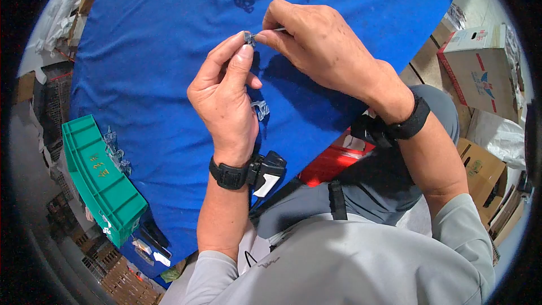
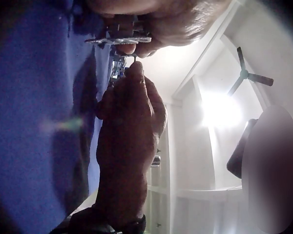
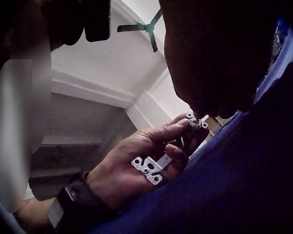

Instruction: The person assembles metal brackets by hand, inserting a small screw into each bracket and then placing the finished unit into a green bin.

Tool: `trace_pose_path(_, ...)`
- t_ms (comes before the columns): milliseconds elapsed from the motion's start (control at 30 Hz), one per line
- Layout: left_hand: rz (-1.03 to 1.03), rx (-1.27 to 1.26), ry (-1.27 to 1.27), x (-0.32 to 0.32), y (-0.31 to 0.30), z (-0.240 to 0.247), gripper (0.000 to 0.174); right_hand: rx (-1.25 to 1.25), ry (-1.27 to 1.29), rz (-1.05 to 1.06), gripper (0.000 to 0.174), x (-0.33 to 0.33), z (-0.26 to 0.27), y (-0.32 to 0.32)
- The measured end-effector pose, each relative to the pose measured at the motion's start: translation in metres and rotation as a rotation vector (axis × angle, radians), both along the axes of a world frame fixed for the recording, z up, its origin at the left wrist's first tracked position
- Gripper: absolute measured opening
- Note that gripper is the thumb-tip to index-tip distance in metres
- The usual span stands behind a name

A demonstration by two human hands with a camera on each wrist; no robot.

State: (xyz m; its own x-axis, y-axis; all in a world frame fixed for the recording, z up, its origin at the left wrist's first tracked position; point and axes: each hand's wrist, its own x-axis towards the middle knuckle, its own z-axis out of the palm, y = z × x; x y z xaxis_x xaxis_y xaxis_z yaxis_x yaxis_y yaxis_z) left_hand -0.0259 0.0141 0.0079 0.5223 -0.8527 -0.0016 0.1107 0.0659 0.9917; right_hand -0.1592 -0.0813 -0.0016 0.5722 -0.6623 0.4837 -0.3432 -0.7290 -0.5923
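Where blue cloth [image 1: 169,79] ends, cartons [image 1: 480,70] stand.

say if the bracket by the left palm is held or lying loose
Held: the left hand curls its fingers over one end of the bracket.

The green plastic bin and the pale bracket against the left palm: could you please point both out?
Green plastic bin [image 1: 113,185], head view: its ribbed side.
Pale bracket [image 3: 147,167], right wrist view: its wide, holed end.
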Motion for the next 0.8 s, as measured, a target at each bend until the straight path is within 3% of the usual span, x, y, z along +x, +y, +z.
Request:
trace_pose_path(100, 0.008, 0.008, 0.003, 0.000, 0.000, 0.000, 0.020, 0.026, -0.121, 0.010, 0.034, 0.000, 0.002, 0.002)
trace_pose_path(167, 0.009, 0.011, 0.005, 0.000, 0.000, 0.000, 0.020, 0.099, 0.032, 0.008, 0.030, -0.004, 0.007, 0.002)
trace_pose_path(300, 0.004, 0.016, 0.005, 0.001, 0.001, 0.001, 0.020, 0.060, 0.083, 0.004, 0.026, -0.006, 0.008, 0.000)
trace_pose_path(400, 0.000, 0.006, 0.006, 0.001, 0.001, 0.000, 0.021, 0.106, -0.068, 0.036, 0.026, -0.004, 0.007, 0.001)
trace_pose_path(600, 0.012, -0.003, 0.008, 0.000, 0.000, -0.001, 0.020, 0.206, 0.124, 0.028, 0.026, -0.006, 0.013, 0.000)
trace_pose_path(667, 0.007, -0.002, 0.005, 0.000, 0.000, 0.000, 0.020, 0.126, -0.078, 0.033, 0.026, -0.004, 0.005, 0.001)
trace_pose_path(800, 0.017, 0.005, -0.006, 0.000, 0.001, 0.000, 0.020, 0.164, -0.110, 0.032, 0.029, -0.005, 0.013, 0.001)
